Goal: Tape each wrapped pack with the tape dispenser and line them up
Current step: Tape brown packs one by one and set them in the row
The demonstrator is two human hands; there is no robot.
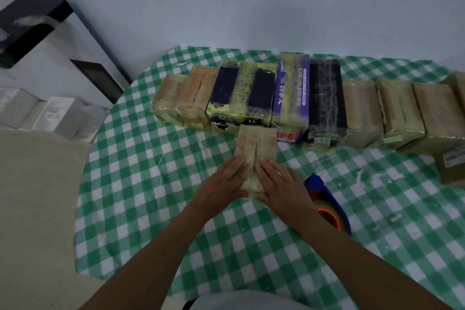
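Wrapped pack [255, 143]: a brown, film-covered pack lying flat on the worktop [151, 184], just in front of the row. A seam runs down its middle towards the person. Whether its far end touches the row cannot be told.
Left hand [224, 181]: laid flat on the near left half of the pack, fingers straight and pressing down. It grasps nothing.
Right hand [279, 184]: mirrors the left on the near right half, flat with fingers extended beside the seam. It grasps nothing.
Tape dispenser [327, 199]: blue, with a brownish roll, resting on the worktop just beside the right wrist. Neither hand holds it.
Row of packs [251, 95]: set side by side along the far edge, most of them glossy with tape.
Step in hand: probably pressing the wrap down along the seam to hold the pack closed. Whether a strip of tape already covers the seam cannot be told.
Next move: if the seam is bare, the left hand should keep the folds pinned while the right takes the dispenser and draws tape along the seam. If it is taped, the pack needs sliding to a free spot in the row.
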